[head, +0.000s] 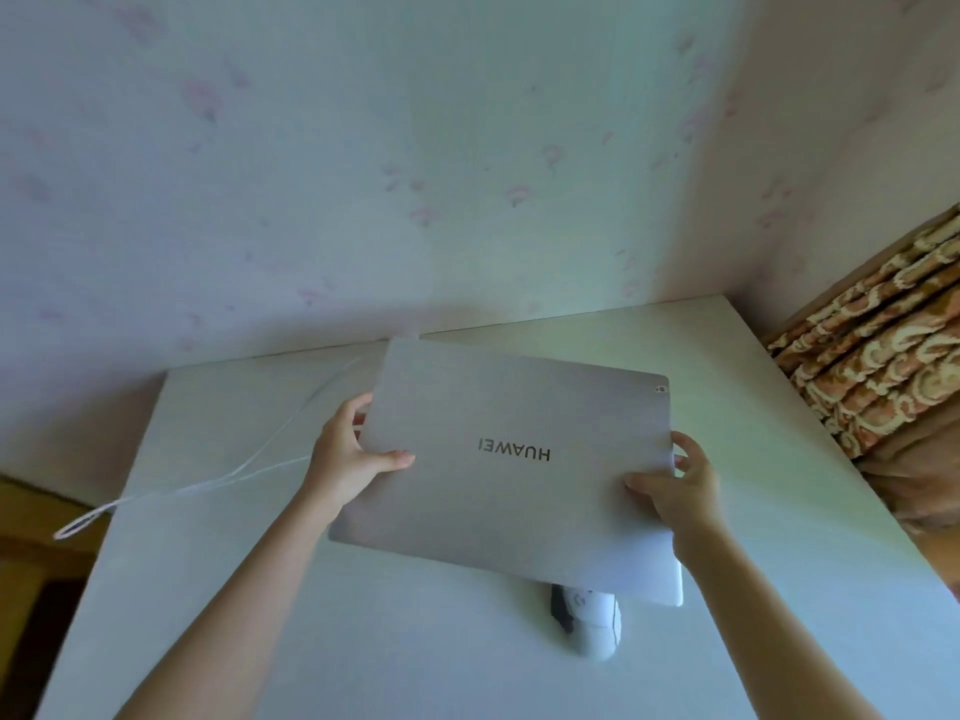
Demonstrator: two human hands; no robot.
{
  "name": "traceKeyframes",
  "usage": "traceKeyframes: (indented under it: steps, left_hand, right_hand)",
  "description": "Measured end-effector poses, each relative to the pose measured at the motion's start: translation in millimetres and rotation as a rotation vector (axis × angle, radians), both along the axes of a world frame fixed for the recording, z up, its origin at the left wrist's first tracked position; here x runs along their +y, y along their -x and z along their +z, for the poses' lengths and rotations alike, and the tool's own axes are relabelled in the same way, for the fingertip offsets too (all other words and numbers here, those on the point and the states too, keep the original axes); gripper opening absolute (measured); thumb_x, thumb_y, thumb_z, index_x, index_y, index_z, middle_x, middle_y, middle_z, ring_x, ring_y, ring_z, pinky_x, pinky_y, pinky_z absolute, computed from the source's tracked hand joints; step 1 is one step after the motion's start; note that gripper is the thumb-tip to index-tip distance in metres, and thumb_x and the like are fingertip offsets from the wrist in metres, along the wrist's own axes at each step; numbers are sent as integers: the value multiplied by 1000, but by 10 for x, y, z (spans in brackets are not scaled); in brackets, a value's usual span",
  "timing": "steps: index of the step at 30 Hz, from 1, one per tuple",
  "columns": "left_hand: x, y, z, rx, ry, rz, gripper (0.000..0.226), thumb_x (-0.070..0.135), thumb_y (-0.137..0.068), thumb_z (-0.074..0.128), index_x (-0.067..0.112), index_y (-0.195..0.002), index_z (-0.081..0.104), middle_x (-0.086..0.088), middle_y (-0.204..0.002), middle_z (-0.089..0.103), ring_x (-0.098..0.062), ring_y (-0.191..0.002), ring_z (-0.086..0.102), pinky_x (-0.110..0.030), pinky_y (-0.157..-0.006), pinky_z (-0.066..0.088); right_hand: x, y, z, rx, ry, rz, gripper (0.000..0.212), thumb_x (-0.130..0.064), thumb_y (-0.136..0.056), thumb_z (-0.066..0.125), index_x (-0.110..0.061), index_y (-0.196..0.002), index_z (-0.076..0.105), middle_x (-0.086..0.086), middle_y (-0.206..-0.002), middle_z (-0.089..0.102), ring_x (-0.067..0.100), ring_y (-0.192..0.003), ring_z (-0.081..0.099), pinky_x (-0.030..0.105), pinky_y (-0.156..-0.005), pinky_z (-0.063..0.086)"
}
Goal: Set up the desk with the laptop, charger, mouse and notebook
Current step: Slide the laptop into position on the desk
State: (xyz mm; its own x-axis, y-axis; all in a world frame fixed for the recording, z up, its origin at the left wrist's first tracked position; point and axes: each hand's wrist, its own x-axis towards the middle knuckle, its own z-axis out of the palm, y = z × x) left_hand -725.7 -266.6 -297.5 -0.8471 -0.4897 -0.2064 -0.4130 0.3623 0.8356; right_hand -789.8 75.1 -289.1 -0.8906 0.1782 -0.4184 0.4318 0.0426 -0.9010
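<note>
A closed silver laptop with its logo upside down to me is held tilted above the white desk. My left hand grips its left edge, thumb on the lid. Its right edge is gripped by my right hand. A white mouse lies on the desk under the laptop's near right corner, partly hidden. A white charger cable runs across the desk's left side and loops off its left edge. Something red shows just under the laptop by my left fingers. No notebook is clearly visible.
The desk stands in a room corner against floral wallpaper. A patterned curtain hangs beyond the desk's right edge. Dark wooden floor shows at the left.
</note>
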Motion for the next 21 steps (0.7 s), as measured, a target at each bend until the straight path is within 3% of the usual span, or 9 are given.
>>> traceKeyframes:
  steps: [3, 8, 11, 15, 21]
  left_hand:
    - [-226, -670, 58, -25, 16, 94, 105, 26, -38, 95, 21, -132, 49, 1, -118, 59, -20, -102, 59, -35, -91, 47]
    - [-513, -1759, 135, -79, 26, 238, 95, 14, -55, 93, 20, -137, 45, -1, -118, 53, -17, -101, 49, -30, -85, 40]
    - [-673, -2282, 86, -116, 14, 276, 95, 19, -58, 92, 20, -139, 42, -5, -129, 53, -19, -108, 49, -32, -87, 41]
    - [-910, -2755, -26, -150, -1, 307, 93, 21, -60, 91, 21, -139, 42, -7, -136, 51, -26, -122, 49, -38, -94, 43]
    - [-1368, -3120, -305, -185, -30, 268, 90, 18, -62, 90, 19, -138, 42, -6, -133, 51, -26, -119, 50, -36, -91, 44]
  right_hand:
    - [-287, -359, 3, -11, -6, 115, 68, 19, -69, 65, -11, -127, 47, 11, -101, 50, 20, -71, 52, 27, -55, 40]
    - [-716, -952, -13, -32, -19, 298, 66, 15, -68, 66, -13, -124, 49, 3, -90, 53, 31, -81, 59, 37, -66, 52]
    - [-941, -1301, -21, -34, -42, 364, 61, 13, -67, 67, -16, -117, 50, 6, -94, 57, 32, -82, 60, 34, -63, 51]
    - [-1223, -1666, -147, -19, -95, 419, 60, 12, -66, 71, -12, -118, 51, 12, -95, 58, 29, -80, 61, 32, -60, 50]
    - [-1668, -2042, -455, -61, -179, 417, 63, 10, -63, 74, -17, -115, 51, 18, -103, 56, 34, -83, 61, 38, -62, 54]
